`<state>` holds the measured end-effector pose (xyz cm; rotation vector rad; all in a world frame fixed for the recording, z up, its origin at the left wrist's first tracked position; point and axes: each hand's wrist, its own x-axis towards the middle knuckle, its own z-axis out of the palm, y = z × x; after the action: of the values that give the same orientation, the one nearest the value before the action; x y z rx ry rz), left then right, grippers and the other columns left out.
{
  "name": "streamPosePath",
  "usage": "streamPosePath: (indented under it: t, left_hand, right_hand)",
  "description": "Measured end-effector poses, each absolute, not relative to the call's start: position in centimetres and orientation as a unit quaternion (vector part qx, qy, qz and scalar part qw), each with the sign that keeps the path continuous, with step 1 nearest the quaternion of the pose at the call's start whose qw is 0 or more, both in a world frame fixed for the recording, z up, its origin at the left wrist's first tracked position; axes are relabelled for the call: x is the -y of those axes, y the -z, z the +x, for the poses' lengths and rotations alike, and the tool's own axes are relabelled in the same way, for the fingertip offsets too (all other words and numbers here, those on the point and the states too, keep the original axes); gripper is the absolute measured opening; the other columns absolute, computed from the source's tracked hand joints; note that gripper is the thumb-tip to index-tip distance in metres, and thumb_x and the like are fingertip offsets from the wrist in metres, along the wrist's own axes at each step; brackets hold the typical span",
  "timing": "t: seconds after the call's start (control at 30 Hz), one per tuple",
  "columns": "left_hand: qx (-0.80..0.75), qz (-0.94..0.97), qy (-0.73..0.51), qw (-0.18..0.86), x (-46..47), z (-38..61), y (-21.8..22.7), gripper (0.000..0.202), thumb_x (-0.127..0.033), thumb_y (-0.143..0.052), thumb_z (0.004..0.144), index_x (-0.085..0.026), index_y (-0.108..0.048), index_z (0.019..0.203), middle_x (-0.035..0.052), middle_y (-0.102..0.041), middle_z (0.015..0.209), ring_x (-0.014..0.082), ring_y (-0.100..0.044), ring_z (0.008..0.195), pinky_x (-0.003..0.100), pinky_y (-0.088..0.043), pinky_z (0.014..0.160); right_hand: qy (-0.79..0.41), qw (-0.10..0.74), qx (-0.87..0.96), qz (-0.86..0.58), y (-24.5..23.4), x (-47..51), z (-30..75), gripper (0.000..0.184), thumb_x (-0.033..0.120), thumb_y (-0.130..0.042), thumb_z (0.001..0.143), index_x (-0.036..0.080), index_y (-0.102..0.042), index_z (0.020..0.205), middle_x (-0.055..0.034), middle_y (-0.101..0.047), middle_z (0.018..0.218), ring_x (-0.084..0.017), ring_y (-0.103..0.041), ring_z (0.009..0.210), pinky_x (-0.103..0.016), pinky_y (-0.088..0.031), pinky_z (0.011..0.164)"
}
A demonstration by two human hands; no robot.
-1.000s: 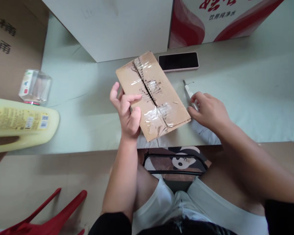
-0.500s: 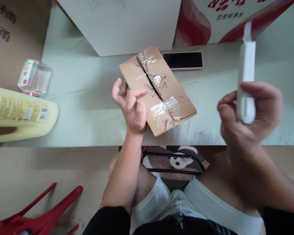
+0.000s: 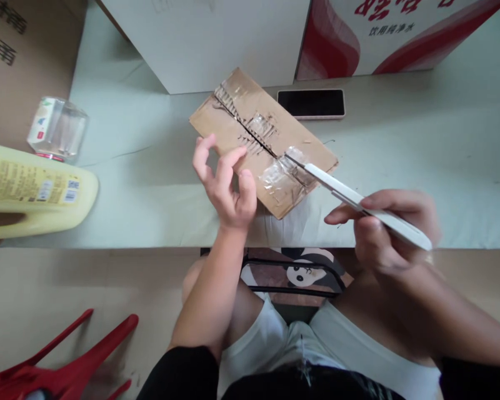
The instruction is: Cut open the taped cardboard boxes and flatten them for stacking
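A flat brown cardboard box (image 3: 237, 119) with a torn, taped seam lies tilted on the pale table (image 3: 420, 144). My left hand (image 3: 227, 186) holds its near left edge, fingers curled around it. My right hand (image 3: 387, 230) grips a white utility knife (image 3: 358, 197). The knife's blade tip rests on the crumpled clear tape (image 3: 285, 178) at the near end of the seam.
A black phone (image 3: 311, 104) lies just behind the box. At the left are a yellow jug (image 3: 33, 191) and a clear jar (image 3: 58, 129). White and red cartons (image 3: 358, 33) stand at the back. A red plastic chair (image 3: 66, 366) is on the floor at lower left.
My right hand picked the knife off the table, lifted it upright, then brought it down with the blade on the tape. The box has turned slightly in my left hand.
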<state>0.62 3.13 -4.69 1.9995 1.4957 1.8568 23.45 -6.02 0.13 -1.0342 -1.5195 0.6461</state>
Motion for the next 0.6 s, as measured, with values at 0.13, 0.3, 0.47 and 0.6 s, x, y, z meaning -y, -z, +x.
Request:
streamPosePath:
  t: [0.13, 0.3, 0.47, 0.6]
  left_hand:
    - [-0.379, 0.694, -0.612, -0.015, -2.5, 1.1, 4.3, 0.039, -0.053, -0.04, 0.096, -0.036, -0.07, 0.113, 0.0016, -0.062, 0.128, 0.0263, -0.049, 0.137, 0.053, -0.028, 0.127]
    - [-0.42, 0.732, -0.536, -0.026, -1.7, 2.4, 4.3, 0.064, -0.067, -0.023, 0.096, -0.032, -0.073, 0.112, 0.0054, -0.071, 0.114, 0.0299, -0.06, 0.127, 0.057, -0.035, 0.121]
    - [-0.431, 0.74, -0.516, -0.013, -1.4, 2.8, 4.5, 0.059, -0.06, -0.025, 0.097, -0.03, -0.075, 0.101, 0.0041, -0.074, 0.1, 0.0276, -0.065, 0.113, 0.057, -0.037, 0.121]
    - [-0.442, 0.734, -0.516, -0.008, -1.4, 2.9, 4.7, 0.057, -0.057, -0.024, 0.097, -0.03, -0.074, 0.094, 0.0045, -0.072, 0.097, 0.0269, -0.064, 0.109, 0.056, -0.034, 0.123]
  right_hand:
    - [-0.236, 0.548, 0.651, -0.47, 0.7, 4.9, 23.4, 0.032, 0.051, -0.055, 0.098, 0.027, -0.07, 0.113, -0.0038, -0.068, 0.08, -0.018, -0.066, 0.058, -0.034, -0.054, 0.051]
    - [-0.232, 0.559, 0.648, -0.462, 1.4, 4.2, 23.3, 0.036, 0.055, -0.051, 0.098, 0.028, -0.07, 0.112, -0.005, -0.066, 0.086, -0.018, -0.064, 0.066, -0.036, -0.055, 0.059]
    - [-0.227, 0.547, 0.651, -0.474, 1.0, 4.6, 23.3, 0.037, 0.056, -0.049, 0.098, 0.028, -0.07, 0.11, -0.0065, -0.066, 0.087, -0.02, -0.063, 0.068, -0.038, -0.054, 0.059]
    - [-0.208, 0.497, 0.687, -0.488, 1.0, 4.9, 23.9, 0.042, 0.06, -0.046, 0.097, 0.027, -0.07, 0.108, -0.0079, -0.066, 0.084, -0.022, -0.063, 0.069, -0.04, -0.053, 0.063]
